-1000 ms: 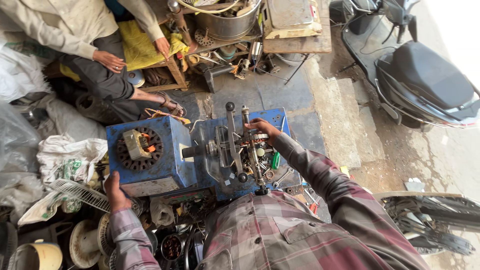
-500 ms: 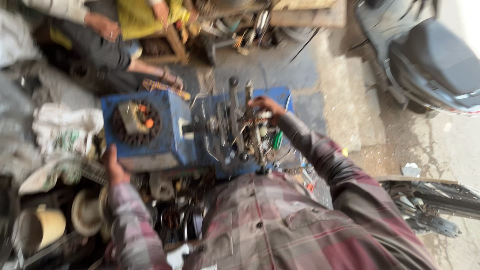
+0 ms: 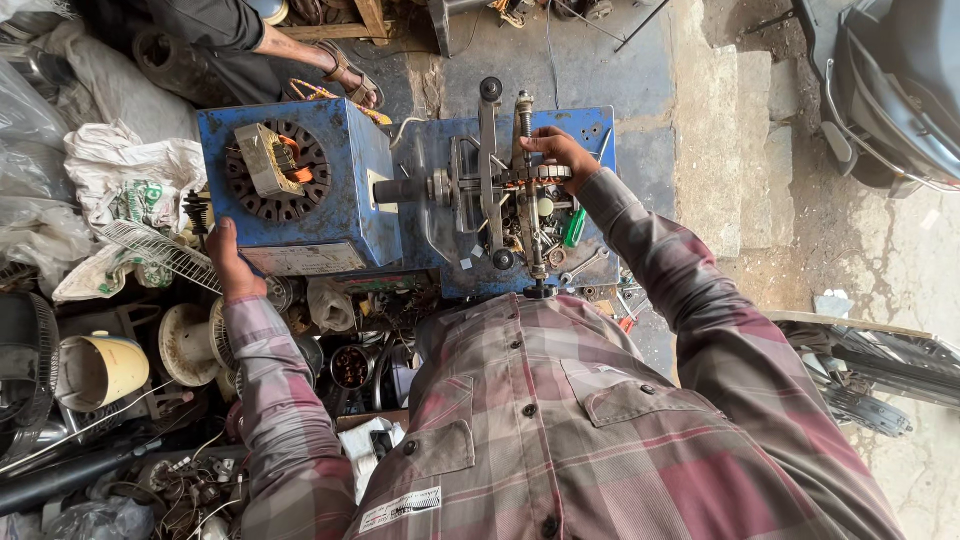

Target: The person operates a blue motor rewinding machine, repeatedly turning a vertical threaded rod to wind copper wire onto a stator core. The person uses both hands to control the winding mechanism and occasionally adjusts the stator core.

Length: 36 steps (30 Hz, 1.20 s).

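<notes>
Fingers of the right hand curl over the top of the upright metal frame of a blue winding machine, gripping it where a toothed ring sits against the post. The left hand lies at the near left corner of the blue box, its fingers pressed against the edge rather than closed round anything — it seems to steady the machine.

On top of the box rests a motor stator with copper windings, well apart from both hands. The shaft runs from the box toward the frame, and loose bolts and a green-handled tool lie on the tray just beside the right wrist.

To do this well, I judge, the left hand should keep firm pressure so the box does not slide, while the right hand works the ring squarely on its post — a tilted pull could bind it. The small parts under the wrist are easily swept off, so the forearm is best kept raised. Another person's sandalled foot rests just beyond the box.
</notes>
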Motion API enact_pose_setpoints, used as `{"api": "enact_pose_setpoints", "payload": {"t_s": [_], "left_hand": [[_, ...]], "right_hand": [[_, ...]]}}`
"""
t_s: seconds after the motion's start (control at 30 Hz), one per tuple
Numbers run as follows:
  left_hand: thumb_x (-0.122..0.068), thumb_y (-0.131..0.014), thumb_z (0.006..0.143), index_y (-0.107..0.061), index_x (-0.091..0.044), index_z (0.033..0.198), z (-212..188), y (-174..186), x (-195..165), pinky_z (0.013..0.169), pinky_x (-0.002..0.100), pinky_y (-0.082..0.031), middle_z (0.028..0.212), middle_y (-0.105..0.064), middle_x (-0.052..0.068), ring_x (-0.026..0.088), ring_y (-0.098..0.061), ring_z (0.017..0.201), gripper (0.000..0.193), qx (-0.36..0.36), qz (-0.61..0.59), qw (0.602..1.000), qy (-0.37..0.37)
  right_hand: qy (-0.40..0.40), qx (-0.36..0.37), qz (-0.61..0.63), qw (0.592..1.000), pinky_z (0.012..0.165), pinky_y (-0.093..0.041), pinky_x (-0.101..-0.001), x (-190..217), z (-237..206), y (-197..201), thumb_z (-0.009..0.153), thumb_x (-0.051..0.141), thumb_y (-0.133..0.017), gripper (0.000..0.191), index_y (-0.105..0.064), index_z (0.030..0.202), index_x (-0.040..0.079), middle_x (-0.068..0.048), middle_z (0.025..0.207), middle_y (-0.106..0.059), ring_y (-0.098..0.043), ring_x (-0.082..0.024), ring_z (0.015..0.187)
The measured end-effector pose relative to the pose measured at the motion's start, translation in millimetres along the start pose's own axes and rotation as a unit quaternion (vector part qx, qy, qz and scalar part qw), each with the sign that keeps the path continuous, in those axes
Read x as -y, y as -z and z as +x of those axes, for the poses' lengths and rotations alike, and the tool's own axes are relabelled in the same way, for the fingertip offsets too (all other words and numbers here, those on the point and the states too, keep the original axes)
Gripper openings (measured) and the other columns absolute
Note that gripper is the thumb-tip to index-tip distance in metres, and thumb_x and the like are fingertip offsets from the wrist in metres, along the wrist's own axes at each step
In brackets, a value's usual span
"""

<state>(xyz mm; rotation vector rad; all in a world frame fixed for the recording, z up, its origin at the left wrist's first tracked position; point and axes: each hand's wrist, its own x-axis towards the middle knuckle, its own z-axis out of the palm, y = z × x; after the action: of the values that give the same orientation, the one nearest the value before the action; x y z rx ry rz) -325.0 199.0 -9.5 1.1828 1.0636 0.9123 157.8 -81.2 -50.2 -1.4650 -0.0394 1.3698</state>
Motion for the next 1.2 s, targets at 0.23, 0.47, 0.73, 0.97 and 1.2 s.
{"api": "enact_pose_setpoints", "payload": {"t_s": [0.23, 0.47, 0.73, 0.97, 1.2], "left_hand": [[-0.062, -0.076, 0.082, -0.057, -0.018, 0.102, 1.1, 3.7, 4.9, 0.103, 0.044, -0.042, 0.109, -0.050, -0.002, 0.018, -0.050, 0.112, 0.051, -0.026, 0.008, 0.999, 0.031], [-0.063, -0.075, 0.082, -0.059, -0.016, 0.107, 0.7, 3.9, 4.4, 0.108, 0.046, -0.040, 0.115, -0.052, 0.001, 0.021, -0.049, 0.118, 0.055, -0.019, 0.011, 0.999, 0.030], [-0.065, -0.074, 0.081, -0.060, -0.016, 0.107, 0.7, 3.7, 3.5, 0.110, 0.050, -0.036, 0.119, -0.052, 0.002, 0.023, -0.048, 0.123, 0.058, -0.020, 0.029, 0.999, 0.033], [-0.065, -0.074, 0.082, -0.056, -0.016, 0.107, 1.7, 5.3, 5.7, 0.113, 0.052, -0.035, 0.122, -0.048, 0.004, 0.024, -0.045, 0.125, 0.058, -0.028, 0.032, 0.998, 0.036], [-0.064, -0.075, 0.084, -0.057, -0.013, 0.110, 1.6, 4.1, 4.4, 0.110, 0.049, -0.041, 0.120, -0.050, 0.004, 0.024, -0.049, 0.123, 0.060, -0.021, 0.016, 0.999, 0.036]], "right_hand": [[0.004, 0.004, 0.011, 1.000, 0.064, -0.057, -0.0321, -3.6, 2.7, 2.4, 0.076, 0.031, -0.089, 0.062, -0.060, 0.124, 0.007, -0.007, 0.100, -0.065, -0.063, -0.017, 0.078], [0.012, 0.009, 0.011, 1.000, 0.065, -0.055, -0.0311, -4.1, 1.6, 2.4, 0.075, 0.032, -0.090, 0.061, -0.061, 0.122, 0.006, -0.007, 0.102, -0.065, -0.062, -0.017, 0.080], [0.018, 0.006, -0.010, 1.000, 0.072, -0.053, -0.0318, -5.8, 3.0, 3.1, 0.073, 0.035, -0.089, 0.064, -0.061, 0.122, 0.006, -0.008, 0.104, -0.066, -0.061, -0.019, 0.086], [0.013, 0.007, -0.006, 1.000, 0.071, -0.055, -0.0339, -4.4, 2.5, 2.3, 0.074, 0.034, -0.089, 0.065, -0.060, 0.124, 0.005, -0.008, 0.104, -0.065, -0.061, -0.019, 0.085], [0.021, 0.019, 0.006, 1.000, 0.072, -0.055, -0.0338, -5.4, 3.6, 2.7, 0.075, 0.033, -0.089, 0.064, -0.059, 0.124, 0.005, -0.009, 0.104, -0.064, -0.062, -0.020, 0.085]]}}
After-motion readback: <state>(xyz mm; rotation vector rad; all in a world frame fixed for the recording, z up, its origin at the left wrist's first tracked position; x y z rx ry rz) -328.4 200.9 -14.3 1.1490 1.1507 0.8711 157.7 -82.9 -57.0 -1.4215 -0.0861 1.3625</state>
